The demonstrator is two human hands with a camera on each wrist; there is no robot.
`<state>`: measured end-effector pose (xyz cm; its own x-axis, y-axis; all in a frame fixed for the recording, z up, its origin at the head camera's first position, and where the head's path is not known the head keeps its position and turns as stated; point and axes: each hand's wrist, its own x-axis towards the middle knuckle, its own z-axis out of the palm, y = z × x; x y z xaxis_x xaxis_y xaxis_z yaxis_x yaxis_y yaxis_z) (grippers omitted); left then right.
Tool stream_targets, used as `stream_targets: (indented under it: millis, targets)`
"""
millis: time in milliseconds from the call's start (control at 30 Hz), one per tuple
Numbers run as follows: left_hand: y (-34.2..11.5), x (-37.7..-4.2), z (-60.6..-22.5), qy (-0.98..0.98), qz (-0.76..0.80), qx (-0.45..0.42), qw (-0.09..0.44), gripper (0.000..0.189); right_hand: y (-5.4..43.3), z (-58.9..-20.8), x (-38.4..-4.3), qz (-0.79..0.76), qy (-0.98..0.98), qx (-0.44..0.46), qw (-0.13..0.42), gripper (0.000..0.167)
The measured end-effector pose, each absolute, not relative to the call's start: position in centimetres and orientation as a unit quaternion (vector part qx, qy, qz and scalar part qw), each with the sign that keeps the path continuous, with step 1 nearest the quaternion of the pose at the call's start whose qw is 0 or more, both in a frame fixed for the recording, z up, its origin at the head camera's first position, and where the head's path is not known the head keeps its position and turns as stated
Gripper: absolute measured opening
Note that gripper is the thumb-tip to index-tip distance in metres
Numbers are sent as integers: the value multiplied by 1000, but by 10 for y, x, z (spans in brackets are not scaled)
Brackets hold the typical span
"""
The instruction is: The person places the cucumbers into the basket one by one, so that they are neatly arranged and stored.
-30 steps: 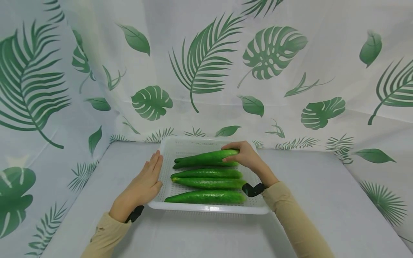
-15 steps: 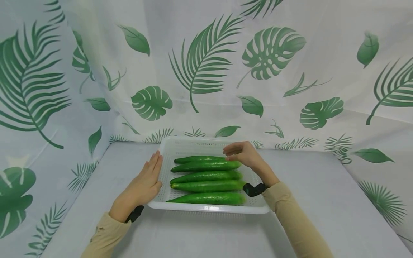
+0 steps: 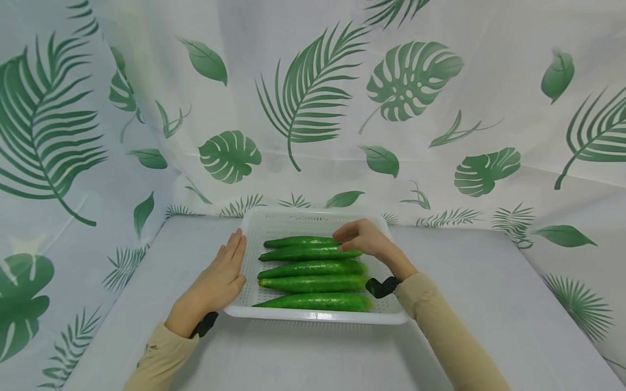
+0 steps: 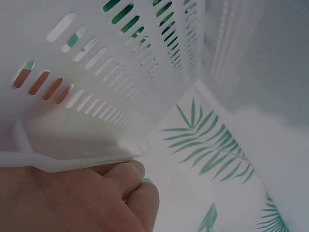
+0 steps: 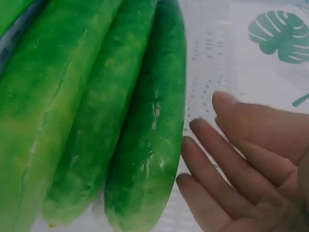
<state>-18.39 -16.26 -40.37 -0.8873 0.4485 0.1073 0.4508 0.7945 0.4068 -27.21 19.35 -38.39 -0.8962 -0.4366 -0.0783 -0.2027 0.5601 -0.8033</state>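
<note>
Several long green cucumbers (image 3: 313,283) lie side by side, crosswise, in a white perforated plastic basket (image 3: 318,315). My left hand (image 3: 217,277) rests with straight fingers along the basket's left rim. In the left wrist view, that hand (image 4: 96,198) sits at the rim beside the slotted wall. Over the right ends of the two farthest cucumbers hovers my right hand (image 3: 369,241), its fingers slightly bent. The right wrist view has the right hand's spread fingers (image 5: 227,183) beside the outermost cucumber (image 5: 154,121), gripping nothing; whether the fingertips touch it I cannot tell.
The basket stands on a white-covered table (image 3: 313,358). White cloth with green leaf prints (image 3: 313,98) hangs behind the table and at both sides. A dark band (image 3: 382,288) sits at the right wrist, close to the cucumbers' ends.
My right hand let go of a cucumber it had held over another one, then shifted slightly left. The cucumbers now lie spread side by side. My left hand stayed put.
</note>
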Motion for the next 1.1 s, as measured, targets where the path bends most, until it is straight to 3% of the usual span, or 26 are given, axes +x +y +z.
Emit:
stream_targets:
  millis: [433, 833, 1100]
  targets:
    - [-164, -185, -408, -945, -214, -247, 18, 73, 163, -392, -282, -371, 892, -205, 156, 29]
    - [-165, -184, -409, -946, -214, -244, 11, 73, 172, -379, -275, -388, 884, -208, 158, 32]
    - [-164, -184, -408, -944, -220, -246, 11, 72, 196, -341, -258, -428, 865, -241, 99, 31]
